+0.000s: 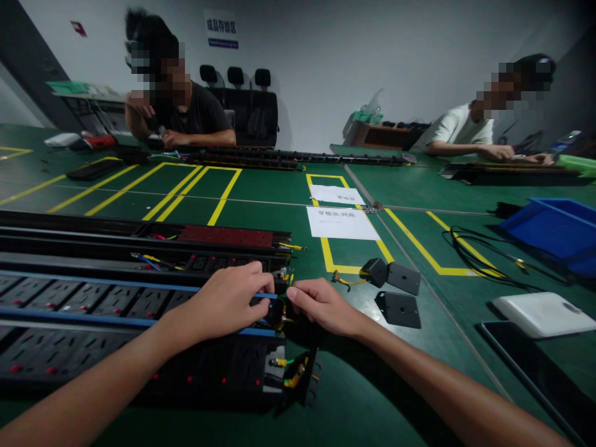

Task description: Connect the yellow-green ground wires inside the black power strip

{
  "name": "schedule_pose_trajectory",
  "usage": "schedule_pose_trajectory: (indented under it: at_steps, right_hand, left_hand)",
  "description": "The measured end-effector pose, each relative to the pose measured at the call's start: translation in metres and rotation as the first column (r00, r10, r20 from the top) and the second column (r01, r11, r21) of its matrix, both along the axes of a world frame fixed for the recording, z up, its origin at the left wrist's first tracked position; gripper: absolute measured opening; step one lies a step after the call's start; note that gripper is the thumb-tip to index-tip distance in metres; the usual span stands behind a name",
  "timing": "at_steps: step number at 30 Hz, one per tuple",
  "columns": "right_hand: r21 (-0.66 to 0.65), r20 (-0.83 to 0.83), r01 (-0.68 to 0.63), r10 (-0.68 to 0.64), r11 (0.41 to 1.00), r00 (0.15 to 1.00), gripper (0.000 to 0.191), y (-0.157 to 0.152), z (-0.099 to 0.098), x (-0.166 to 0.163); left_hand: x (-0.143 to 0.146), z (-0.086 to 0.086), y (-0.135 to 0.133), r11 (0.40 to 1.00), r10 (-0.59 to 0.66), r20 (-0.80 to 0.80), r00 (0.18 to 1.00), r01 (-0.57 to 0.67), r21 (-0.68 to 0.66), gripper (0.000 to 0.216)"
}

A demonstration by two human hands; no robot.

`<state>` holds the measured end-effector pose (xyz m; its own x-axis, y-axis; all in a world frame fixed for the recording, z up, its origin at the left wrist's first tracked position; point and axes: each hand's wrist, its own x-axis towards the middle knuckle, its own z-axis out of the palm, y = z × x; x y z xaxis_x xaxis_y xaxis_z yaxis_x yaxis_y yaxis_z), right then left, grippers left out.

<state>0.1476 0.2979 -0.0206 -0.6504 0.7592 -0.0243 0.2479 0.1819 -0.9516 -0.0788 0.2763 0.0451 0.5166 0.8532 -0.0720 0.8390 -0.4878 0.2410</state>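
My left hand [228, 304] rests on the right end of a long black power strip [93, 301] with a blue-edged rail, fingers curled and pinching at the strip's end. My right hand [321, 307] meets it from the right, fingers pinched on something small by the yellow-green wires [282, 316] sticking out of that end; what it pinches is hidden. A nearer power strip [186, 366] with red switches lies below my hands, its open end showing yellow and green wires [293, 375]. Two more strips [139, 239] lie behind.
Black end caps [395, 292] lie on the green table right of my hands. A white device [542, 313], a blue bin [554, 230], a black cable [475, 254] and paper labels [342, 222] sit further off. Two other people work at the far side.
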Motion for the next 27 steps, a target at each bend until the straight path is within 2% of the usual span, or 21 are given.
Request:
schedule_pose_trajectory:
  at_steps: [27]
  right_hand:
    - [0.076, 0.056, -0.012, 0.007, 0.997, 0.998, 0.055, 0.0018, 0.0027, -0.0022]
  left_hand:
    - [-0.0047, -0.0087, 0.0026, 0.999, -0.015, 0.024, 1.0, 0.014, 0.033, 0.014]
